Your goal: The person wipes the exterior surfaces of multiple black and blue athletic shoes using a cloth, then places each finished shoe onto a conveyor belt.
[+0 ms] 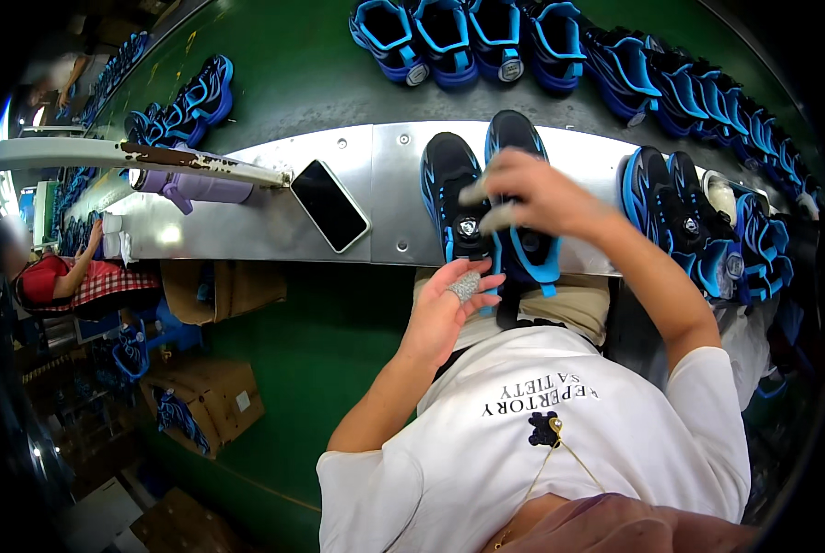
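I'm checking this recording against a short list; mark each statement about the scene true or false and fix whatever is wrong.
1. The right hand is over the pair of black-and-blue shoes in front of the person. True.
2. The toes of that pair point toward the person. False: they point away, with the heels at the near edge.
3. The phone is on the metal ledge, left of that pair. True.
4. The left hand is on the phone. False: the left hand is by the heel of the left shoe, apart from the phone.
5. The person wears a red shirt. False: the shirt is white.
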Tool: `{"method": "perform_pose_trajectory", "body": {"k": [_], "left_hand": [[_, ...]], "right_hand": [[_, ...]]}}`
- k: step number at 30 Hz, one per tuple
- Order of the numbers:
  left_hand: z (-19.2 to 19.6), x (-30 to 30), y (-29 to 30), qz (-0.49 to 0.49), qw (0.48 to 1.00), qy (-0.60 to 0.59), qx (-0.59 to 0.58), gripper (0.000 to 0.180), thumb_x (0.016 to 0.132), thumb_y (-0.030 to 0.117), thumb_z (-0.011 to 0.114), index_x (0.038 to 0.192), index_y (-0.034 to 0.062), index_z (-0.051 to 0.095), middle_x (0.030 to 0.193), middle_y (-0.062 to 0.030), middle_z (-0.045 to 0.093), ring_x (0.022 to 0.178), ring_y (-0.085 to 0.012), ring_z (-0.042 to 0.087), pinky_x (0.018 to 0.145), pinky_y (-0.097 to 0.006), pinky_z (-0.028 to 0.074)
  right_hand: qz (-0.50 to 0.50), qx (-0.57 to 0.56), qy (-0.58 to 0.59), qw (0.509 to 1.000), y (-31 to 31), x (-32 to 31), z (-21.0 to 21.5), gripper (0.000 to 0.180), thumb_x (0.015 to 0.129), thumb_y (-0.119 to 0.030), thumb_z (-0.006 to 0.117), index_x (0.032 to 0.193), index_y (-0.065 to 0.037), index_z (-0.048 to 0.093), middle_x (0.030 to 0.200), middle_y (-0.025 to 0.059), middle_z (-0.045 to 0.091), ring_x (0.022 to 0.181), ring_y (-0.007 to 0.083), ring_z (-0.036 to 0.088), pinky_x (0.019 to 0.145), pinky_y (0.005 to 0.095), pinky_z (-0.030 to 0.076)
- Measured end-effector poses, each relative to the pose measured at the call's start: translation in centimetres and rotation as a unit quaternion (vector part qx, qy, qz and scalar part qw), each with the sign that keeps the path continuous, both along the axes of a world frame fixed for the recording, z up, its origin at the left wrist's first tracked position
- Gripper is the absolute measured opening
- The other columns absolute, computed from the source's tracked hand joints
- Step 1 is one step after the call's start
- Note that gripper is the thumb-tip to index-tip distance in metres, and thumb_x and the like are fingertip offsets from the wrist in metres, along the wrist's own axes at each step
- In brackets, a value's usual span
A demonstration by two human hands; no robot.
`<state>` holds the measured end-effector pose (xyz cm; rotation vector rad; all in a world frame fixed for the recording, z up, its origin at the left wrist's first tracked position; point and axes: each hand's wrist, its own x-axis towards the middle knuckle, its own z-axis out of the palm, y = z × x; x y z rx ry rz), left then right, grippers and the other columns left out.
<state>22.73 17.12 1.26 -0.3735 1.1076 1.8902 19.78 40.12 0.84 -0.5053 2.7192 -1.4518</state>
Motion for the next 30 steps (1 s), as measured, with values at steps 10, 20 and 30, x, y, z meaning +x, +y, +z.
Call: {"method": "perform_pose_trajectory", "body": {"k": [10,20,30], "left_hand": [[0.0,-0.4,0.0,0.018,0.999,-0.032,0.012,0.029,0.099,0.008,0.044,0.122,-0.0097,0.049,0.122,-0.0222,0.056,0.113,-0.0377,0.06,0.092,-0.042,0.054],[-1.8,-0.5,0.8,0.027,0.999,-0.026,-0.021,0.033,0.094,0.001,0.035,0.122,-0.0136,0.047,0.117,-0.0224,0.059,0.107,-0.037,0.064,0.075,-0.038,0.061],[-1.7,-0.1,1.0,0.038,0.999,-0.037,-0.005,0.028,0.1,0.011,0.044,0.12,-0.0075,0.052,0.115,-0.0201,0.061,0.108,-0.033,0.063,0.082,-0.038,0.059]], "right_hand": [[0.035,0.063,-0.073,0.995,-2.4,0.3,1.3,0.037,0.075,-0.026,0.075,0.109,-0.014,0.069,0.094,0.0128,0.055,0.089,0.0301,0.059,0.081,0.0382,0.049],[0.068,0.047,-0.147,0.986,-3.3,-1.2,1.3,0.022,0.074,-0.009,0.071,0.095,-0.008,0.065,0.089,0.0085,0.05,0.075,0.0236,0.057,0.069,0.0348,0.048],[0.051,0.156,0.161,0.973,-3.0,2.3,-1.2,0.057,0.076,-0.007,0.066,0.13,0.0,0.053,0.123,0.0164,0.057,0.119,0.0339,0.052,0.099,0.0415,0.043]]}}
